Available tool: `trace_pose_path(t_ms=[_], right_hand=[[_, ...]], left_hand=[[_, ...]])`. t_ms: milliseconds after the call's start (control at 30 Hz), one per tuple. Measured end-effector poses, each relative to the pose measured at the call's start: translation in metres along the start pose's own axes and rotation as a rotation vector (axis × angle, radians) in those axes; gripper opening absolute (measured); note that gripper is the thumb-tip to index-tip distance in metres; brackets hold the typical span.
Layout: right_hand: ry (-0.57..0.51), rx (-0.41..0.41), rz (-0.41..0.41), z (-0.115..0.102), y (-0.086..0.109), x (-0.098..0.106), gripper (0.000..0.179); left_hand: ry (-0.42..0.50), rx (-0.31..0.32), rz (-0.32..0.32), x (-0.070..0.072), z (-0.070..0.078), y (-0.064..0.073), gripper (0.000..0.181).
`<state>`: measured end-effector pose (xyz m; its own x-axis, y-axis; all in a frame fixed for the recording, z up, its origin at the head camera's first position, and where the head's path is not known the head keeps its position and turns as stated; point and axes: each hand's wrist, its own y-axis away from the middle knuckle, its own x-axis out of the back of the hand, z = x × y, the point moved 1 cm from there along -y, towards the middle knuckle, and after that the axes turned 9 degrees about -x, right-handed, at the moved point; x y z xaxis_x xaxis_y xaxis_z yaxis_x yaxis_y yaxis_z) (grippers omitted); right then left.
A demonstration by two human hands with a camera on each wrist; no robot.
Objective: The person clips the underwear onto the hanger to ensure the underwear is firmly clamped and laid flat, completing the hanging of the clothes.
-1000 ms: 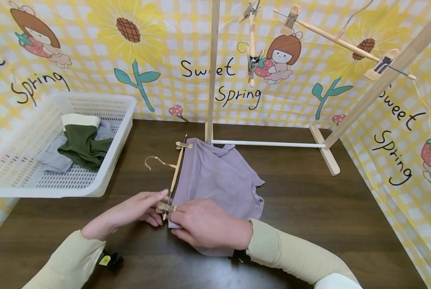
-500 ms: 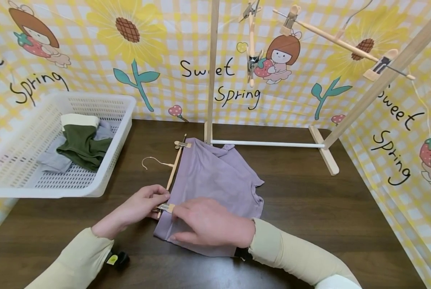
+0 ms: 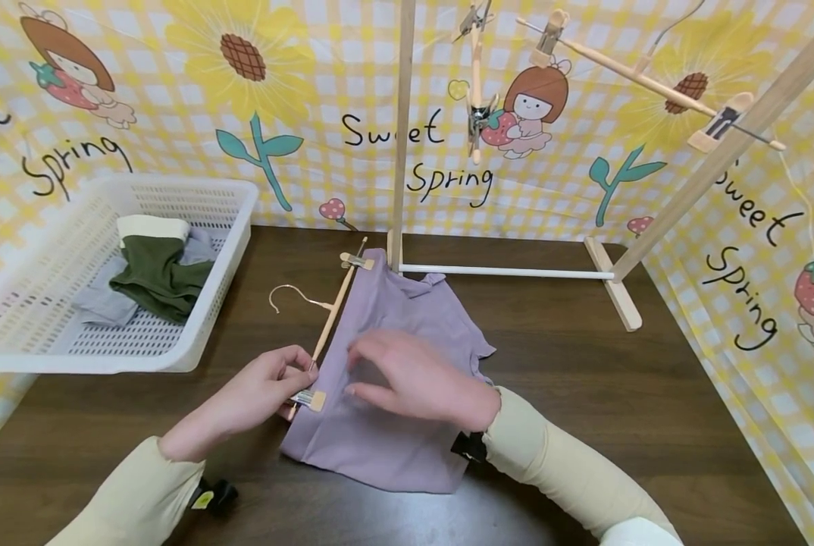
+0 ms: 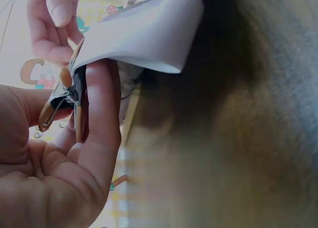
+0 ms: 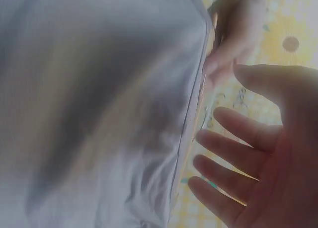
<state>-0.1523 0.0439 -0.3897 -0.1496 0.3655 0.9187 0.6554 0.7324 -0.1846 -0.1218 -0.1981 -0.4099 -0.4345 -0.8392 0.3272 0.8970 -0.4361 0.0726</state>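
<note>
A lavender garment [image 3: 407, 447], which looks like shorts, lies on the table with its banded edge along a wooden clip hanger [image 3: 330, 322]. The far clip [image 3: 357, 262] and the near clip [image 3: 309, 399] both sit over that edge. My left hand [image 3: 260, 390] grips the hanger's near end beside the near clip. In the left wrist view, that metal clip [image 4: 67, 91] lies between thumb and fingers, its tip on the cloth. My right hand [image 3: 414, 375] is over the middle of the garment, fingers spread and loosely bent, holding nothing; the right wrist view shows its fingers [image 5: 228, 173] apart from the cloth.
A white basket [image 3: 195, 326] with a green garment [image 3: 158, 265] and grey cloth stands at the left. Behind the lavender garment rises a wooden rack [image 3: 402, 152] with a white lower bar [image 3: 509, 271]. Clip hangers [image 3: 642, 76] hang at the upper right.
My right hand has let go of the cloth by the near clip and moved up and right. The left hand has closed around the hanger's near end. The garment and hanger have shifted and tilted slightly.
</note>
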Motion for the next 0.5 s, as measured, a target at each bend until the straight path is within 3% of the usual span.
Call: trace_pose_path(t_ms=[267, 500], right_hand=[[-0.036, -0.046, 0.129, 0.016, -0.006, 0.016, 0.045], [0.013, -0.022, 0.227, 0.024, -0.009, 0.029, 0.062]], left_hand=[[-0.139, -0.096, -0.038, 0.000, 0.014, 0.007, 0.010], [-0.277, -0.162, -0.049, -0.003, 0.026, 0.015, 0.007]])
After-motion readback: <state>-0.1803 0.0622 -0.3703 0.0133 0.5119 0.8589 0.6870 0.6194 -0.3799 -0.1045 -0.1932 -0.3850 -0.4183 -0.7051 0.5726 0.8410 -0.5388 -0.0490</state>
